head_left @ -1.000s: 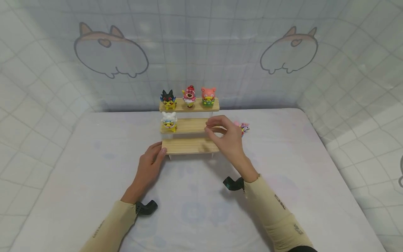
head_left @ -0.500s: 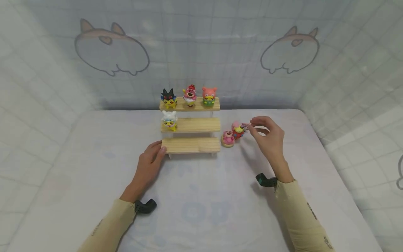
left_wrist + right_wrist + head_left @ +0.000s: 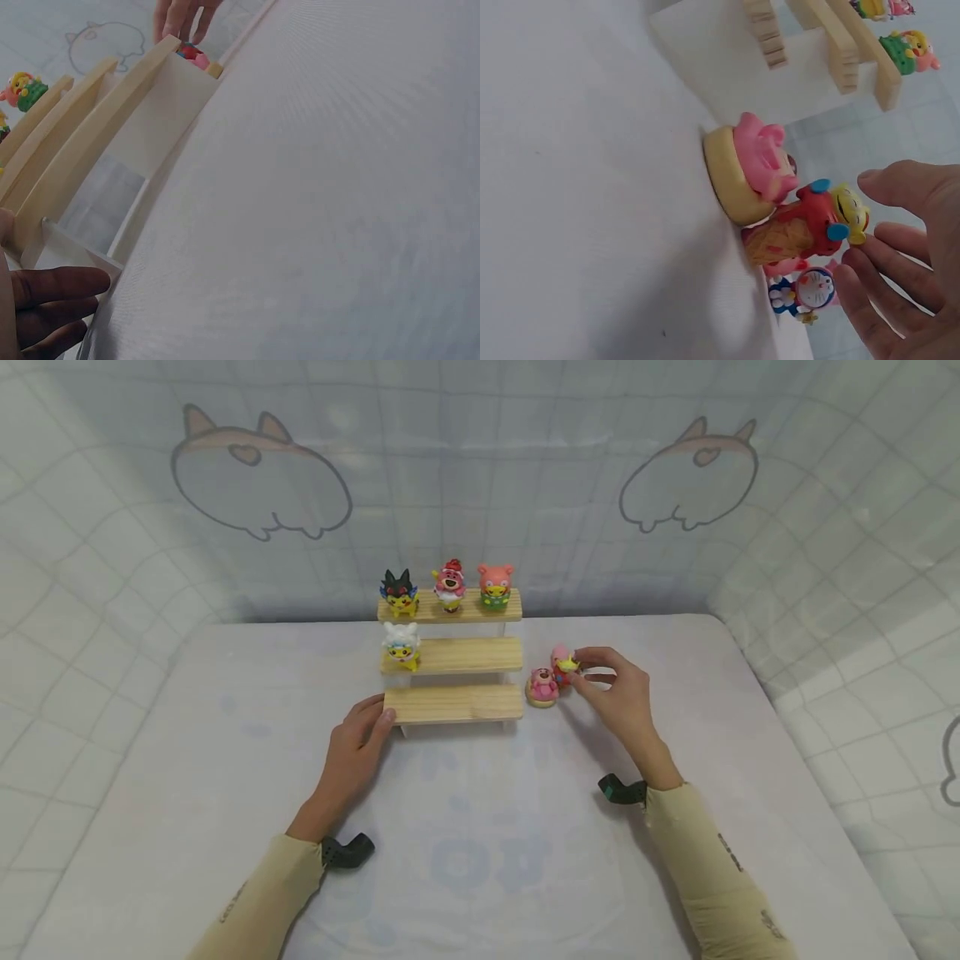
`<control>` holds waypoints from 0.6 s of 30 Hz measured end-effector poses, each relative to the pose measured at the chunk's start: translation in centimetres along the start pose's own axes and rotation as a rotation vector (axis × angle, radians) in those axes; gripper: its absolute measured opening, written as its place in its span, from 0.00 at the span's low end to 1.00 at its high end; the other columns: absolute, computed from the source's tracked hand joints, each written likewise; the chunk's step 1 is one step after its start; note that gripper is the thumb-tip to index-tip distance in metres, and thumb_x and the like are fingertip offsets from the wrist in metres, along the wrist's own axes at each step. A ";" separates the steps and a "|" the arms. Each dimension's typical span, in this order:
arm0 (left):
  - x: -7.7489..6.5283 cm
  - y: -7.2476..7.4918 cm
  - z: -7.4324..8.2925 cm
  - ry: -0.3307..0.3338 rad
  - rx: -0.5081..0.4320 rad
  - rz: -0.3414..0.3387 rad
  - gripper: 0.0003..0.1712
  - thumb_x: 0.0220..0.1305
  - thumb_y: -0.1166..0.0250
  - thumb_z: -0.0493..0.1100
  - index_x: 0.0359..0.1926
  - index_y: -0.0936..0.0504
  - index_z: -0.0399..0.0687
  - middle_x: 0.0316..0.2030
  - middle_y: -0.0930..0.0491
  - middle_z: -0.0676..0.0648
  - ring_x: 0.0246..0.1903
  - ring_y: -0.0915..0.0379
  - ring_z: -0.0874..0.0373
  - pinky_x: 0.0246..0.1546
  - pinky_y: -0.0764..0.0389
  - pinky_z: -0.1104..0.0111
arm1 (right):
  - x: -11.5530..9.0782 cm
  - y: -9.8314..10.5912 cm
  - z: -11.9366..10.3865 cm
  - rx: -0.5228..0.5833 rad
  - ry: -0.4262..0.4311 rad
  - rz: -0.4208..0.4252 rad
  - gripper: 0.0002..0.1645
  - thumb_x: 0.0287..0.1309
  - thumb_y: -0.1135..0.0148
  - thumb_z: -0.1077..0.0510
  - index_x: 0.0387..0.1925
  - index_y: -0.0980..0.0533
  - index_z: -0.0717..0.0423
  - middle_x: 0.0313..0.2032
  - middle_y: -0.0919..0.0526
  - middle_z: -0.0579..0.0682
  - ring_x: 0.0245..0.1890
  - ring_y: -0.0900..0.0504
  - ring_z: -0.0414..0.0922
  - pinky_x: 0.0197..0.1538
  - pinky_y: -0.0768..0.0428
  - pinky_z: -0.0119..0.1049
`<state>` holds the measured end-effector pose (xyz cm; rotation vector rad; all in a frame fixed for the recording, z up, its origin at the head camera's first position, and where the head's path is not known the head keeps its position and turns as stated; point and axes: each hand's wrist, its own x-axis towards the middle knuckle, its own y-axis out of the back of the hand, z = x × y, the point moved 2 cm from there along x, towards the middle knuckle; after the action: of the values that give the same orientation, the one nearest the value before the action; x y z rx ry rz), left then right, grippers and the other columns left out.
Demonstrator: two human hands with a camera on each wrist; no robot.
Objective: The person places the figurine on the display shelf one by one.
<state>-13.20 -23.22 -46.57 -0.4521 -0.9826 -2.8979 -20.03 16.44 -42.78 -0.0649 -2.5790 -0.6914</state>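
Observation:
My left hand (image 3: 356,743) holds the left end of a three-step wooden display shelf (image 3: 453,703). Its thumb lies at the lowest board, and several fingers extend beside the white side support in the left wrist view. Right of the shelf, my right hand (image 3: 618,693) reaches over a figurine with a yellow head and red body (image 3: 817,217). In the right wrist view its thumb and fingers are spread either side of the yellow head, with a gap at the thumb. Beside that figurine sits a pink bear figurine on a tan round base (image 3: 542,687).
A blue-and-white cat figurine (image 3: 814,289) stands behind the red one. On the top board are a black-eared figurine (image 3: 399,593), a red-hatted pink bear (image 3: 450,585) and a pink-hooded figurine (image 3: 496,587). A white-hooded figurine (image 3: 402,646) stands at the middle board's left.
My right hand has left the middle board, moved right past the loose figurines, then come slightly back left over the red one. The left hand stays at the shelf.

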 end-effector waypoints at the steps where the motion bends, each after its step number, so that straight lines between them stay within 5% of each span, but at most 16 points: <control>1: 0.0 0.0 0.0 0.000 0.003 -0.001 0.26 0.75 0.49 0.56 0.60 0.22 0.44 0.62 0.29 0.44 0.64 0.37 0.48 0.63 0.39 0.49 | 0.0 0.0 0.1 -0.002 0.000 0.002 0.20 0.55 0.29 0.61 0.50 0.21 0.59 0.46 0.17 0.52 0.46 0.19 0.51 0.46 0.19 0.51; 18: -0.1 0.1 0.0 -0.026 -0.021 0.007 0.23 0.75 0.48 0.53 0.60 0.21 0.44 0.62 0.28 0.43 0.63 0.35 0.47 0.61 0.37 0.48 | -0.5 -0.9 1.0 0.003 -0.037 -0.029 0.27 0.51 0.26 0.64 0.54 0.22 0.57 0.52 0.19 0.50 0.46 0.18 0.46 0.44 0.18 0.45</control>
<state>-13.16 -23.29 -46.59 -0.4938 -0.9527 -2.9064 -20.17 16.15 -44.22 -0.0399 -2.6216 -0.7029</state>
